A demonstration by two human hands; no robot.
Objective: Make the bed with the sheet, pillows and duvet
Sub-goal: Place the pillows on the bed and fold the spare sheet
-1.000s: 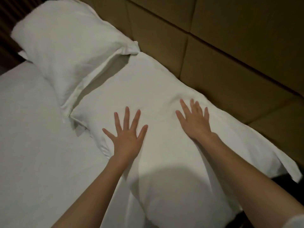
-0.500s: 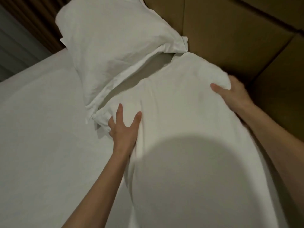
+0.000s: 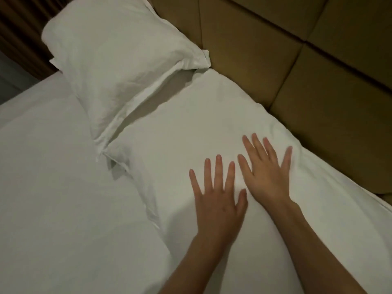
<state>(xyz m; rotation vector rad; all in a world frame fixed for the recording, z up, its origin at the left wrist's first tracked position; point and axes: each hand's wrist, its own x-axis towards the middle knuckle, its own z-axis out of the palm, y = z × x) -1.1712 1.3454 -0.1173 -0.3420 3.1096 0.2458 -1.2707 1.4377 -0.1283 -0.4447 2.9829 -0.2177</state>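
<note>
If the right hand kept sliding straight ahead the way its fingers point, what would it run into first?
The right hand lies flat on the near pillow, fingers pointing toward the headboard. Going on, it would probably cross the pillow's far edge and meet the padded headboard first, though depth is hard to judge.

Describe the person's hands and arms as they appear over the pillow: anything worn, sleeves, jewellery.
Both forearms are bare up to the bottom edge of the frame; no sleeve shows. The left hand and right hand wear no gloves, and no rings, watch or bracelet are visible. Fingernails look short and unpainted, though the dim light limits detail.

A padded tan headboard [image 3: 265,60] beside dark striped curtain [image 3: 19,35].
</note>
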